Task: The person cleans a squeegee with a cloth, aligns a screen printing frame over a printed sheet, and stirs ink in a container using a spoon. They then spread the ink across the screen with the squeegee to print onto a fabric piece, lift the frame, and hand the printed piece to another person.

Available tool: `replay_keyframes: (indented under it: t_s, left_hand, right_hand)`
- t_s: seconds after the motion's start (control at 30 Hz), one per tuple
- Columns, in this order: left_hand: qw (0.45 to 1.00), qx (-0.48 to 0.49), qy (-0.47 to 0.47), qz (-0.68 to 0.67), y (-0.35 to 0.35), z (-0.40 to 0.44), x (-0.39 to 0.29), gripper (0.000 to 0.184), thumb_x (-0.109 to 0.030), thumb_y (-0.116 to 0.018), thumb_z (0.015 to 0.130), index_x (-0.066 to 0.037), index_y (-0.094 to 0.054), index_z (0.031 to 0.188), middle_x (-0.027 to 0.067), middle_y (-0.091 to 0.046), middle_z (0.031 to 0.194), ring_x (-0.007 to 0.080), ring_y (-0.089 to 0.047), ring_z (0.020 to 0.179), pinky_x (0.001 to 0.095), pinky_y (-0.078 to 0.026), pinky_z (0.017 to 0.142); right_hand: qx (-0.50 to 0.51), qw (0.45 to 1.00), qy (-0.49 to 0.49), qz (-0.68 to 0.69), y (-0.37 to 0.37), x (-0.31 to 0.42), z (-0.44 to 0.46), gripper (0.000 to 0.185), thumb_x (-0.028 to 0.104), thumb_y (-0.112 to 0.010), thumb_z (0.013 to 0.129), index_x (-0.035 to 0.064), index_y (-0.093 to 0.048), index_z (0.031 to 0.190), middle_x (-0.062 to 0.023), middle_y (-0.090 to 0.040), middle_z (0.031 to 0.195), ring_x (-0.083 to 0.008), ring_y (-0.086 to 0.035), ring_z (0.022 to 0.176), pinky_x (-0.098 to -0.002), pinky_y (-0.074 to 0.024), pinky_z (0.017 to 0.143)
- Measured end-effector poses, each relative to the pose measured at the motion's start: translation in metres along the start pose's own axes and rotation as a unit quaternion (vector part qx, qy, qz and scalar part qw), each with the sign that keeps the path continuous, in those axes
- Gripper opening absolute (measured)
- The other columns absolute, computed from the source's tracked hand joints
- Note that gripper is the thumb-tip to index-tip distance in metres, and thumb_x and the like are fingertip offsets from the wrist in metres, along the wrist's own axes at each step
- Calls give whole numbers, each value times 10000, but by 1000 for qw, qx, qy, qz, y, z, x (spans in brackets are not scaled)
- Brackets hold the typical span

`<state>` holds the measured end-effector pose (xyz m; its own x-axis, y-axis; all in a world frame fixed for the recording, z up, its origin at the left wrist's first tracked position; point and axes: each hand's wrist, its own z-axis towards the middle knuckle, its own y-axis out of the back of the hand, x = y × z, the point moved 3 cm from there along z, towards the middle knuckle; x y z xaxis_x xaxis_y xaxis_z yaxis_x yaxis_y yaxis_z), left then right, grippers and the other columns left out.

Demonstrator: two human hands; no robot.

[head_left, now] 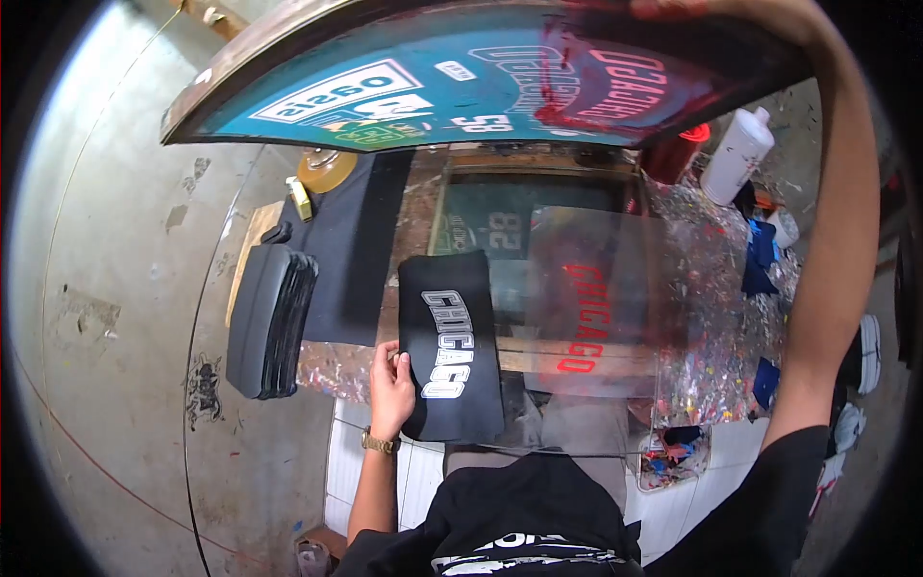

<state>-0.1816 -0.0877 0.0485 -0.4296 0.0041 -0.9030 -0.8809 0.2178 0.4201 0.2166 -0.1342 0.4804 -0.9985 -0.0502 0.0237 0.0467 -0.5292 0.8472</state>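
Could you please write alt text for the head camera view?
A person's left hand holds the edge of a black panel printed CHICAGO in white, while the right hand holds up a framed screen; to the panel's right lies a clear sheet with red CHICAGO lettering.

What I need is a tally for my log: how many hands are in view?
2: the left hand at the black piece's edge, the right hand on the raised screen frame, partly cut off by the picture's top. No others show.
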Motion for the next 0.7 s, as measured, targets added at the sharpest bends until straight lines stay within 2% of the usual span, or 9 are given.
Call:
replay_keyframes:
  t_s: [0.07, 0.1, 0.27, 0.33, 0.43, 0.5, 0.53, 0.63, 0.7]
  left_hand:
    - [999, -19, -33, 13, -19, 1, -29, 201, -87, -583, 1035, 4, -552, 1212, -14, -519, 693, 76, -458, 635, 274, -374, 560]
    - [998, 8, -20, 67, -30, -2, -51, 201, -85, -576, 1037, 6, -541, 1213, 10, -532, 678, 92, -471, 627, 293, -392, 561]
    - [981, 167, -101, 14, -120, 31, -76, 275, -179, -665, 991, 8, -589, 1177, 100, -653, 741, 181, -584, 642, 361, -458, 611]
    - [971, 214, -106, 26, -135, 26, -107, 364, -202, -676, 979, -1, -623, 1278, 136, -736, 855, 201, -668, 720, 341, -525, 698]
    - [966, 234, -100, 54, -141, 28, -98, 422, -157, -712, 951, 7, -615, 1327, 130, -757, 896, 146, -685, 767, 298, -537, 721]
    - [967, 247, -15, -65, -141, 31, -87, 457, -105, -760, 908, 28, -621, 1324, 115, -767, 907, 78, -671, 767, 260, -532, 693]
    - [966, 250, -16, -61, -141, 30, -90, 457, -105, -760, 908, 28, -621, 1324, 115, -767, 907, 78, -671, 767, 260, -532, 693]
    - [968, 245, -2, -54, -140, 23, -95, 459, -74, -791, 881, 44, -637, 1297, 98, -770, 908, 33, -643, 740, 232, -521, 668]
    - [969, 243, -43, -23, -139, 21, -94, 469, -102, -791, 882, 15, -639, 1311, 82, -766, 842, 76, -644, 645, 253, -528, 626]
  right_hand:
    - [93, 989, -64, 100, -2, -22, 17, 494, 324, -893, 666, -46, -714, 939, -105, -743, 850, -173, -687, 769, -304, -533, 720]
    - [87, 989, -65, 98, 0, -26, 16, 523, 356, -893, 660, -48, -716, 942, -116, -743, 856, -185, -691, 776, -307, -535, 725]
    - [61, 996, -59, 24, 11, -17, 11, 724, 538, -868, 615, -58, -728, 1002, -181, -752, 947, -259, -715, 848, -328, -557, 774]
    - [49, 998, -27, 12, 10, -23, 10, 776, 552, -863, 604, -67, -728, 1052, -203, -755, 999, -270, -728, 887, -325, -568, 805]
    - [46, 998, 11, 43, 0, -55, 16, 822, 567, -855, 587, -72, -730, 1089, -228, -755, 1041, -285, -742, 899, -333, -584, 813]
    - [57, 981, -183, 30, 12, -16, 14, 822, 562, -854, 578, -68, -733, 1091, -230, -756, 1037, -293, -747, 872, -336, -592, 784]
    - [62, 959, -276, 23, 19, 4, 11, 822, 560, -853, 573, -66, -735, 1092, -231, -756, 1034, -298, -750, 859, -338, -596, 770]
    - [113, 987, -92, 71, 18, -2, 8, 834, 562, -851, 572, -77, -733, 1095, -237, -756, 1030, -303, -754, 850, -329, -599, 754]
    - [72, 973, -220, 15, 16, 4, 13, 851, 571, -849, 570, -90, -729, 1091, -249, -753, 1029, -306, -755, 845, -330, -601, 744]
